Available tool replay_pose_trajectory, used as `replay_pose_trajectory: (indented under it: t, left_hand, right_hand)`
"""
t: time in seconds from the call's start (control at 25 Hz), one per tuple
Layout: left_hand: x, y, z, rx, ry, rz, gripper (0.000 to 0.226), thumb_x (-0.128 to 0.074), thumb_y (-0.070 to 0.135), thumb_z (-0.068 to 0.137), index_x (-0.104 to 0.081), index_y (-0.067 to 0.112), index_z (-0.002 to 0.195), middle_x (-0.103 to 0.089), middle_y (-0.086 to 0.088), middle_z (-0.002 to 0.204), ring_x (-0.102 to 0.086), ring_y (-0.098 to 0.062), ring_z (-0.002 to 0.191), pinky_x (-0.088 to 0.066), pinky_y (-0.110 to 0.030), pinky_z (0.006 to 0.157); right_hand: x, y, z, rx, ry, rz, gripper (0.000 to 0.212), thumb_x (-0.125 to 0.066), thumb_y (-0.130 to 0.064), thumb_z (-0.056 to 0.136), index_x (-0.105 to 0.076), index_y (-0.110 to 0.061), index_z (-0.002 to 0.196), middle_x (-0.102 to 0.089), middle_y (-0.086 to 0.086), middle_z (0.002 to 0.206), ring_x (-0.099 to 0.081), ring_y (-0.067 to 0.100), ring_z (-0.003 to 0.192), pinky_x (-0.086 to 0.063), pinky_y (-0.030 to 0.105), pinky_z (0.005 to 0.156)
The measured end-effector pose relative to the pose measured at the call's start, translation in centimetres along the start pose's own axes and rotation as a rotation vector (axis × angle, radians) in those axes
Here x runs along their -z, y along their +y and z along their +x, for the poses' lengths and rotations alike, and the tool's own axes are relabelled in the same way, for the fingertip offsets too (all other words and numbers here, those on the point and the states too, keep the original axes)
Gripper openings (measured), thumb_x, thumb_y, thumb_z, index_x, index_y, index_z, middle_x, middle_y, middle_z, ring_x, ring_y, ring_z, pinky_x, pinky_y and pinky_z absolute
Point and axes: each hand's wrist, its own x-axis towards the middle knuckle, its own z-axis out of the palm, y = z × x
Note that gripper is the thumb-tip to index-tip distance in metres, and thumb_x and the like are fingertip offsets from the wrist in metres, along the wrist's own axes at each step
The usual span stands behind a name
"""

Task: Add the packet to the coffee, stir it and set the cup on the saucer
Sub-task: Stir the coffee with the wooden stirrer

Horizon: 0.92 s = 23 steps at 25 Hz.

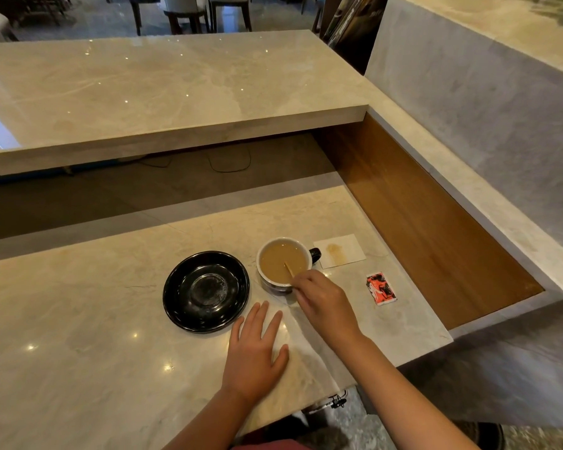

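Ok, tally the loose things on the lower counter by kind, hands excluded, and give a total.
White-lined dark cup of milky coffee: 1
Glossy black round saucer: 1
Wooden stir stick: 1
Stained white paper napkin: 1
Red torn packet: 1
Total: 5

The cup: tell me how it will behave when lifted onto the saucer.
The cup is filled close to its rim, so it will probably slop if tilted or jerked. It looks ceramic, likely heavy for its size. The stirrer leaning inside may shift; the right hand holds it.

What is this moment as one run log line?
right hand: stirrer in cup | left hand: flat on counter | saucer: empty
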Motion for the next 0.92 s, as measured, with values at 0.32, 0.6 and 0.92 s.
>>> replay_pose_trajectory:
  t: [0.32, 0.6, 0.92]
  left_hand:
    - [0.0, 0.0, 0.0, 0.016, -0.023, 0.018, 0.056, -0.056, 0.039, 0.08, -0.052, 0.016, 0.131, -0.045, -0.016, 0.14, -0.036, -0.03, 0.131, -0.027, -0.053, 0.104]
    - [-0.1, -0.1, 0.0, 0.027, -0.038, 0.042, 0.056, -0.053, 0.042, 0.082, -0.05, 0.018, 0.132, -0.044, -0.015, 0.141, -0.034, -0.029, 0.132, -0.023, -0.051, 0.105]
    - [0.1, 0.1, 0.1, 0.028, -0.027, 0.031, 0.055, -0.054, 0.04, 0.08, -0.053, 0.016, 0.13, -0.046, -0.016, 0.139, -0.037, -0.031, 0.131, -0.026, -0.054, 0.103]
  right_hand:
    - [0.4, 0.7, 3.2, -0.432, 0.201, 0.482, 0.018, -0.064, -0.001, 0.083, -0.071, -0.009, 0.097, -0.073, 0.006, 0.093, -0.065, 0.012, 0.086, -0.045, 0.002, 0.076]
    - [3.5, 3.5, 3.4, -0.105, 0.092, 0.043, 0.011, -0.06, -0.003, 0.087, -0.069, -0.004, 0.093, -0.075, 0.014, 0.085, -0.069, 0.029, 0.076, -0.055, 0.034, 0.068]
    - [3.2, 2.7, 2.2, -0.265, -0.02, 0.219, 0.013, -0.058, -0.006, 0.088, -0.07, -0.009, 0.091, -0.075, 0.01, 0.078, -0.069, 0.023, 0.074, -0.057, 0.041, 0.071]
